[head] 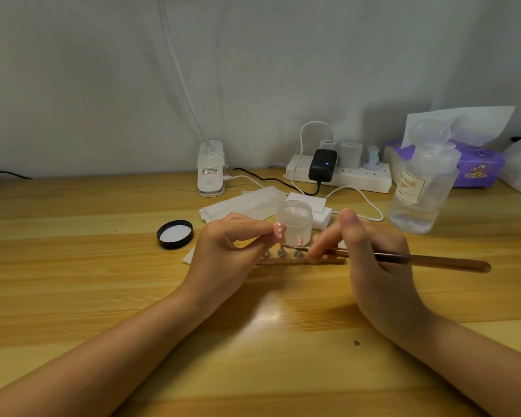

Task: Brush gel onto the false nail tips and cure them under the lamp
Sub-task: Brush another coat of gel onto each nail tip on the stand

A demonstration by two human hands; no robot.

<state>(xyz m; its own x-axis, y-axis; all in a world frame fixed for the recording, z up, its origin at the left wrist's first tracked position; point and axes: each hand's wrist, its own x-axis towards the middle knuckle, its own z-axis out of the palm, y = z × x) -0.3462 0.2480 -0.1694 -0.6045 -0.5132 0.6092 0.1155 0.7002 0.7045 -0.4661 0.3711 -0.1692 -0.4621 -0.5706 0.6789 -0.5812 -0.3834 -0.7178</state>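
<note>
My left hand point(232, 245) pinches a pink false nail tip point(278, 230) with white dots, held up in front of the open frosted gel jar point(295, 221). My right hand point(370, 254) grips a brown-handled brush point(433, 261); its thin tip reaches left to just under the held nail. Below the hands lies a wooden holder strip point(301, 261) with several small metal stands; another pink nail tip point(299, 240) sits on one. The right end of the strip is hidden behind my right hand.
The jar's black lid point(175, 234) lies left of my left hand. White wipes point(244, 203) and a white block lie behind the jar. Further back: a white clip lamp point(211, 170), a power strip point(340, 176) with chargers, a clear liquid bottle point(421, 182), a purple tissue pack point(478, 167).
</note>
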